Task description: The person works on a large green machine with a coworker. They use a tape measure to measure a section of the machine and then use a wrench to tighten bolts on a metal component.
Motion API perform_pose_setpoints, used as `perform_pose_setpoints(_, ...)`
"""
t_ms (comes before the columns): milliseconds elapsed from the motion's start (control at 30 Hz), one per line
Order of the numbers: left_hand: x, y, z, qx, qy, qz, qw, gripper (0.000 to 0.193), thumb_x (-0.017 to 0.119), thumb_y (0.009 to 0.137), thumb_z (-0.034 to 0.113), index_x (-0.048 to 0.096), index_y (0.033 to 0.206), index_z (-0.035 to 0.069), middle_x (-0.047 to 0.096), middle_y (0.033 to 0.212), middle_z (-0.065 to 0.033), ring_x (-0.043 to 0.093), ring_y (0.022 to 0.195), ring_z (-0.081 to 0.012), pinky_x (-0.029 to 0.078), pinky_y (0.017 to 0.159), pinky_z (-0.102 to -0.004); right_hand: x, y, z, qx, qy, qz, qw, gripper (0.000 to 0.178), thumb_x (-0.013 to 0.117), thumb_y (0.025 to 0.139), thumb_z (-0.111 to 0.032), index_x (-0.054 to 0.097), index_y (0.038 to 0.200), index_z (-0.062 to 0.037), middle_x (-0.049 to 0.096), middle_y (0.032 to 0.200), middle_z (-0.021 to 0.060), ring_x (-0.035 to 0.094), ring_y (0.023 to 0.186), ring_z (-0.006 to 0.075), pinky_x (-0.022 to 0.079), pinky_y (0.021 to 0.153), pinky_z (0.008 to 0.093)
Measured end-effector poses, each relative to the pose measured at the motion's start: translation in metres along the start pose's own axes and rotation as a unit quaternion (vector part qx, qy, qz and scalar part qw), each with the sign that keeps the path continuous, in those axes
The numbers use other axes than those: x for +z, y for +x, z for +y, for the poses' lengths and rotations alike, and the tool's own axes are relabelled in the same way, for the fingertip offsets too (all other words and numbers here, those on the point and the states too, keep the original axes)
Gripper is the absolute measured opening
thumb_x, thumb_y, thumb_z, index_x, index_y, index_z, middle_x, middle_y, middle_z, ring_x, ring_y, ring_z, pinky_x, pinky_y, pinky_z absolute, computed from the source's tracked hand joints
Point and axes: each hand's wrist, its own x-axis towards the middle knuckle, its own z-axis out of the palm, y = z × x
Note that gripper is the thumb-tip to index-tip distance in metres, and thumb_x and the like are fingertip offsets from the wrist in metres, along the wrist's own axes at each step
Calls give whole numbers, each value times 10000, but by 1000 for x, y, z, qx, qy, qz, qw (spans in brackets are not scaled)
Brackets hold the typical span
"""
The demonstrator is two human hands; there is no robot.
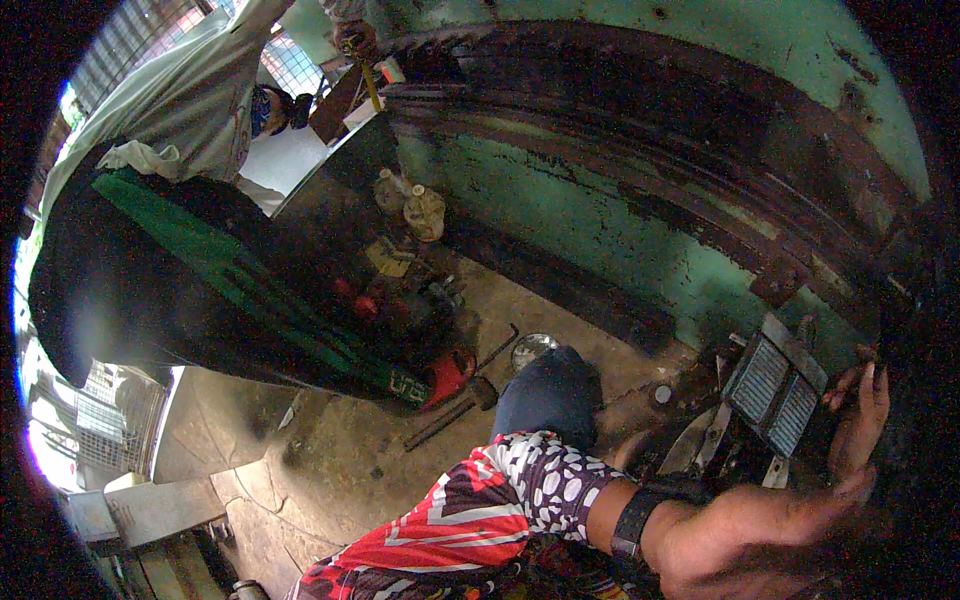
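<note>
My left arm, in a red, white and black sleeve with a dark watch, reaches to the right. At its end my left hand is blurred in shadow, and its fingers do not show clearly. Beyond it my right hand is raised at the right edge, its fingers stretched out and apart with nothing seen in them. Close to that hand is a tilted grey metal frame with two ribbed panels. Pale metal strips lie beside it. A round white disc is to its left.
A person in dark trousers with a green stripe stands at the left; their hand is near a yellow strip. A long-handled hammer, a bent rod and plastic bottles lie on the floor. A green, rusty machine spans the back.
</note>
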Motion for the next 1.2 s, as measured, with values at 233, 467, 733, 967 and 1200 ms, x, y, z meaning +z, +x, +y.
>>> perform_pose_setpoints(233, -6, 3, 5, 7, 29, 12, 999, 687, 314, 1031, 550, 589, 1272, -31, 602, 1162, -163, 580, 970, -204, 475, 863, -346, -4, 6, 1, 1, -32, 32, 999, 346, 523, 1035, -317, 608, 1216, -35, 594, 828, 34, 520, 698, 123, 437, 626, 265)
perform_pose_setpoints(467, -1, -2, 23, 13, 60, 36, 997, 714, 302, 1028, 568, 600, 1262, -37, 601, 1153, -170, 579, 953, -205, 472, 857, -346, -17, 13, 15, 29, -158, 81, 984, 347, 561, 1012, -352, 637, 1193, -65, 627, 883, 41, 539, 756, 128, 441, 616, 275)
perform_pose_setpoints(733, -3, -8, 27, 18, 40, 33, 998, 746, 287, 1025, 589, 612, 1251, -44, 600, 1142, -178, 577, 933, -206, 469, 849, -347, 7, -6, 0, 50, -52, 99, 992, 304, 558, 1019, -332, 606, 1135, -55, 621, 869, 43, 555, 731, 137, 462, 657, 294)
perform_pose_setpoints(967, -3, -4, 20, 17, 41, 23, 999, 775, 274, 1022, 606, 623, 1241, -50, 600, 1132, -185, 576, 916, -206, 467, 843, -347, -19, 4, 5, 59, -188, 49, 979, 536, 586, 989, -433, 552, 1306, -2, 596, 1114, 127, 580, 902, 191, 497, 804, 348)
perform_pose_setpoints(1200, -8, -3, 28, 27, 22, 18, 999, 804, 262, 1019, 624, 634, 1232, -56, 599, 1122, -192, 574, 899, -207, 464, 836, -348, -26, 9, 21, 50, -194, 49, 978, 534, 551, 1005, -413, 549, 1318, 19, 594, 1188, 178, 585, 1033, 290, 482, 909, 418)
